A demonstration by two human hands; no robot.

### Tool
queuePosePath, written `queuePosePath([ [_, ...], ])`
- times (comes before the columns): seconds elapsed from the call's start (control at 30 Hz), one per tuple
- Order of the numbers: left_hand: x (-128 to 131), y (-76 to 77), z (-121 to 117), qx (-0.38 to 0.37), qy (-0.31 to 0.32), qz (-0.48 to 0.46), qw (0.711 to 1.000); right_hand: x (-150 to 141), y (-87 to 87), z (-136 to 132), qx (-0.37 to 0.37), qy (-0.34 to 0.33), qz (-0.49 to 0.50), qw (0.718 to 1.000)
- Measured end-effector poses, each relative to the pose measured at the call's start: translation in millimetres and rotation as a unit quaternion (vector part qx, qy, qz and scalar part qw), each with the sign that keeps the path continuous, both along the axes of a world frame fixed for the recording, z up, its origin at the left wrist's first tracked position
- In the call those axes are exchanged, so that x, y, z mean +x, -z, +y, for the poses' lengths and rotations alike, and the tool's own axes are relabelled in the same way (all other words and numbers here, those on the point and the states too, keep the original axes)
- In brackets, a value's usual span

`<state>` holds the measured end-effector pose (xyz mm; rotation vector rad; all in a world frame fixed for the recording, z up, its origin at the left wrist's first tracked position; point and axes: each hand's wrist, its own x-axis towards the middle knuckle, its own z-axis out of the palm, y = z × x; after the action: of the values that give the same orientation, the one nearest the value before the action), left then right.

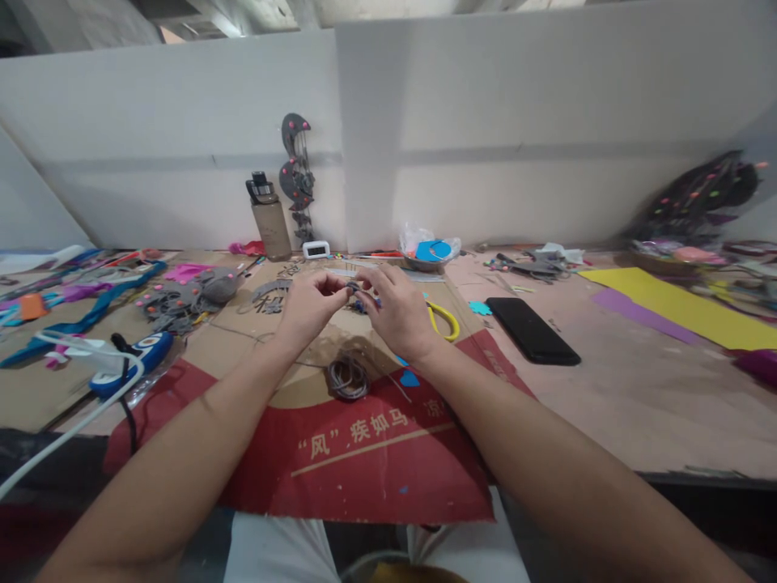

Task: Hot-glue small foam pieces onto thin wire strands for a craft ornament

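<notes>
The left hand (312, 304) and the right hand (397, 312) meet over the cardboard, thumbs and fingertips pinched close around a small dark piece (353, 287) between them. It is too small and too covered by the fingers to tell its shape. The piece is above the middle of the cardboard (364, 482), which is red with pale printed characters at the near end and plain brown further back.

Just below the hands, a coil of grey cord (348, 377) lies on the cardboard, and a blue paper heart (409, 378) is to its right. Beside the right hand a yellow loop (447, 321) shows, partly hidden by that hand.

Further right, a black phone (532, 330) lies on the table (613, 405), near a bright blue paper cutout (480, 308); a yellow sheet (680, 308) overlaps a purple sheet (647, 317) well beyond.

To the left is a heap of grey pieces (182, 300) with pink dots. At the back, a bottle (272, 227) stands upright near a small white clock (316, 250), before a pale wall (182, 146).
</notes>
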<state>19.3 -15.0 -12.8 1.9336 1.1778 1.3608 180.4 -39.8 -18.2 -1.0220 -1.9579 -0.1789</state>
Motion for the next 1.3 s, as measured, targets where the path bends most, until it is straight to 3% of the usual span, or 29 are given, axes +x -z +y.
queuePosePath([
  [0.23,0.4,-0.6,-0.6,0.012,-0.008,0.008,1.0,0.5,3.0,2.2,0.036,0.009,-0.007,0.999],
  [0.43,1.9,-4.0,-2.3,0.007,-0.008,-0.011,1.0,-1.5,2.1,1.0,0.014,0.001,0.04,0.999],
  [0.8,4.0,-10.4,-7.6,-0.035,0.0,-0.074,0.997,-11.5,0.8,-4.0,-0.058,-0.031,0.123,0.99],
  [1.0,6.1,-9.0,-7.5,-0.042,-0.005,-0.102,0.994,-14.1,-0.6,-4.0,-0.143,-0.029,0.199,0.969],
  [1.3,5.8,-9.5,-9.2,-0.103,0.052,-0.139,0.984,-15.2,-0.7,-0.8,-0.191,-0.033,0.25,0.949],
])
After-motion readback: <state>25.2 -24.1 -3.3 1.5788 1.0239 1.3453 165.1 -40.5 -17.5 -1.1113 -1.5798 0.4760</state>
